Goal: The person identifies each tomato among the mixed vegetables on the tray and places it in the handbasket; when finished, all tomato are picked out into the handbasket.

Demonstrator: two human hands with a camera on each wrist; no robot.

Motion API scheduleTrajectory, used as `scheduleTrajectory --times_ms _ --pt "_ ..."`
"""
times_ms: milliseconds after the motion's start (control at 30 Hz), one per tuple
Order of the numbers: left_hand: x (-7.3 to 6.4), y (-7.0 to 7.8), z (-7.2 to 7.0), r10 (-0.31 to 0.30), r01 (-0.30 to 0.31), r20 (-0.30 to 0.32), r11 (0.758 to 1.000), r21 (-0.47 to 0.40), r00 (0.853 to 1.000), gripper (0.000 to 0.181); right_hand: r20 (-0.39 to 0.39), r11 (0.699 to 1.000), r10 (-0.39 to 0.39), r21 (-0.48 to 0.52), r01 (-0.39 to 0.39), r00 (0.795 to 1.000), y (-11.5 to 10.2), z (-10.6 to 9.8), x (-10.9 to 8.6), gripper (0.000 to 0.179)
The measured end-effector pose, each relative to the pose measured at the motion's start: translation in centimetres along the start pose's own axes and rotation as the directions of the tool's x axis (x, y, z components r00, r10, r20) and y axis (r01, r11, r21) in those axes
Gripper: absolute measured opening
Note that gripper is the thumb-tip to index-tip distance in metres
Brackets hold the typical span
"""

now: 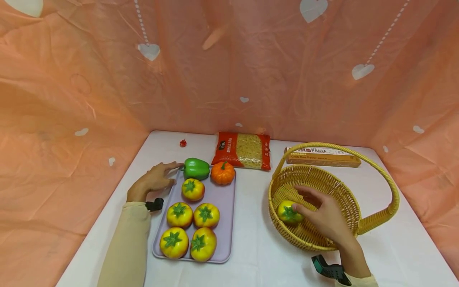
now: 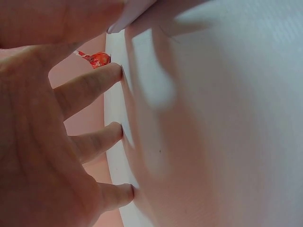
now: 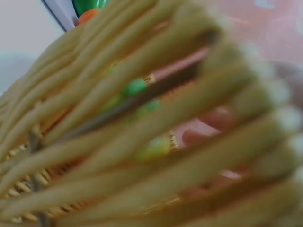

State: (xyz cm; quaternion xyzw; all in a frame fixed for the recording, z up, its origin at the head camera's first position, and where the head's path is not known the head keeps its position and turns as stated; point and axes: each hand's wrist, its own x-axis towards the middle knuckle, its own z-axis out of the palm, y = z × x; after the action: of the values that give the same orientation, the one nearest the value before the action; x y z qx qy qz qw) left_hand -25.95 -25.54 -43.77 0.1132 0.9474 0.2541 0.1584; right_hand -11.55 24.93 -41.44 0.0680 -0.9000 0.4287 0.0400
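Inside the yellow wicker basket (image 1: 349,191) lies a yellow fruit with a green star-shaped leaf top (image 1: 287,213). My right hand (image 1: 324,213) reaches in over the rim, its thumb at the fruit's edge and its fingers spread beyond it. Basket weave hides most of that hand in the right wrist view. At the upper left edge of the lilac tray (image 1: 227,223), my left hand (image 1: 155,179) rests with spread fingertips on the white tabletop. Near its index finger, a green bell pepper (image 1: 196,168) sits on the tray beside a small orange pumpkin (image 1: 223,173).
Several more yellow-red fruits (image 1: 179,215) stand on the tray. Behind it lies a red bag of pasta (image 1: 244,150), and a pasta box (image 1: 322,156) is behind the basket. The basket's tall handle (image 1: 385,175) arches up at the right. A tiny red item (image 1: 183,143) lies at the back left.
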Motion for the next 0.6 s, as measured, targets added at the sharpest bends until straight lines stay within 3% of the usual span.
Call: scheduleTrajectory --times_ms 167,300,433,600 --pt "-0.1 0.0 -0.1 0.034 -0.034 -0.013 0.999 0.004 0.999 0.070 -0.052 0.991 -0.122 0.039 0.124 0.991 -0.9 -0.1 -0.8 0.048" --pt "-0.1 0.0 0.0 0.040 -0.040 -0.016 0.999 -0.011 0.999 0.069 -0.002 0.962 -0.218 0.168 0.215 0.976 -1.7 -0.1 -1.3 0.052" --pt "-0.2 0.0 -0.1 0.033 -0.033 -0.019 0.999 -0.018 0.999 0.068 0.063 0.901 -0.308 0.341 0.269 0.949 -2.5 0.3 -1.3 0.058" --pt "-0.3 0.0 -0.1 0.033 -0.033 -0.021 0.999 -0.026 0.999 0.068 0.067 0.802 -0.400 0.508 0.314 0.914 -3.1 1.7 -0.9 0.064"
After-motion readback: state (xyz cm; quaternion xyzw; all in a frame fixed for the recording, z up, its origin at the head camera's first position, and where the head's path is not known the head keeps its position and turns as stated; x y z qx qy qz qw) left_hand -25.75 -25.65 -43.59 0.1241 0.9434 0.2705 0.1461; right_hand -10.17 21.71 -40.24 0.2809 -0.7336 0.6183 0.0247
